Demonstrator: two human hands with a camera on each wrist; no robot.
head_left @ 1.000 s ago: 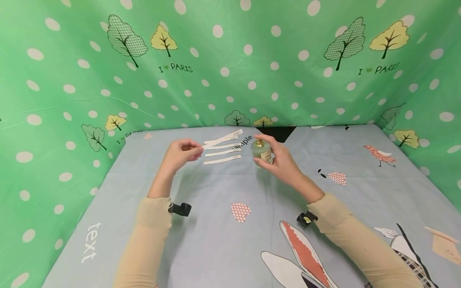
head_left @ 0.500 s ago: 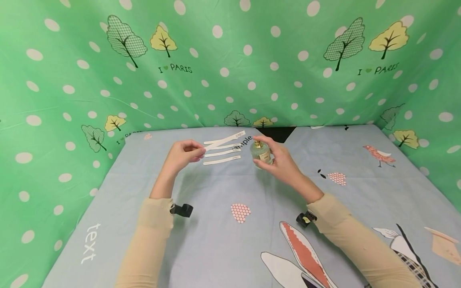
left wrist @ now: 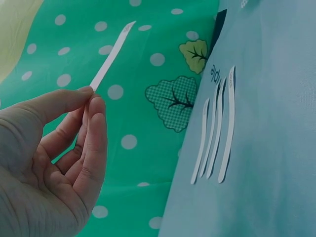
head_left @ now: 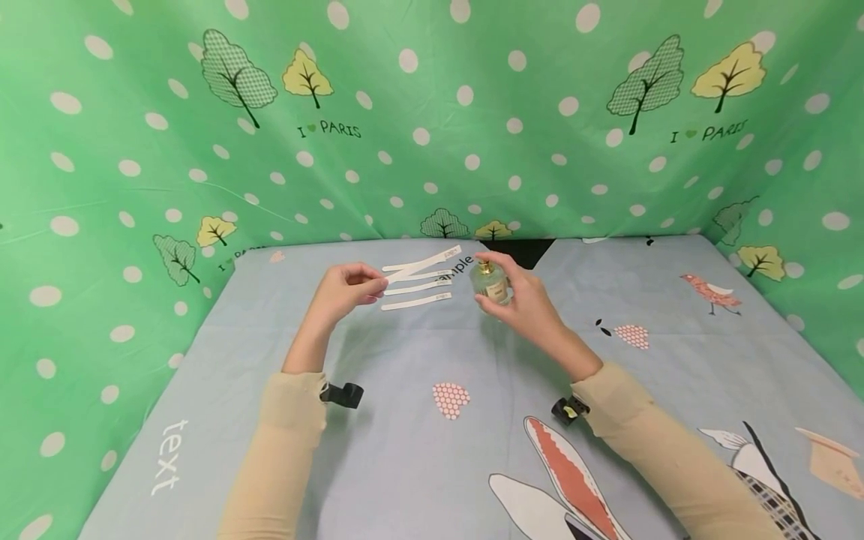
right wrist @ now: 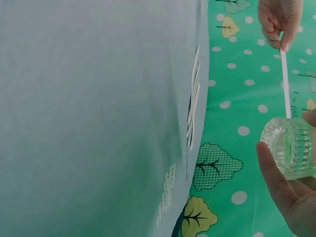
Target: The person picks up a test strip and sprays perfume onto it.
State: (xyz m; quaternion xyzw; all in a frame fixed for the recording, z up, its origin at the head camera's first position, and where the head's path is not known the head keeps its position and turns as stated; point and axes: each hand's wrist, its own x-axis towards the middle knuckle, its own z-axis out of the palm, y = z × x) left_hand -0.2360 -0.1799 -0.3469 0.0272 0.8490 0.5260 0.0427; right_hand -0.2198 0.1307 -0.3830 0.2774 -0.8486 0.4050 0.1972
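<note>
Between thumb and fingertips, my left hand [head_left: 344, 291] pinches one end of a white paper scent strip [left wrist: 111, 59]. Its printed far end points right and slightly up in the head view, toward the bottle. My right hand [head_left: 529, 300] holds a pale green glass perfume bottle [head_left: 487, 285] with a gold neck and a small label. The index finger lies at the bottle's top and the thumb is low on its side. In the right wrist view the bottle's ribbed base [right wrist: 279, 145] faces the camera, off the table. A gap separates strip and bottle in the head view.
Several more white strips [head_left: 415, 301] lie in a row on the grey-blue printed cloth [head_left: 405, 450], under and in front of the held strip. A green dotted curtain [head_left: 405, 112] hangs behind the table and along both sides.
My left hand has shifted slightly right, bringing the held strip's tip a little nearer the bottle. The right hand with the perfume bottle has stayed almost in place.
</note>
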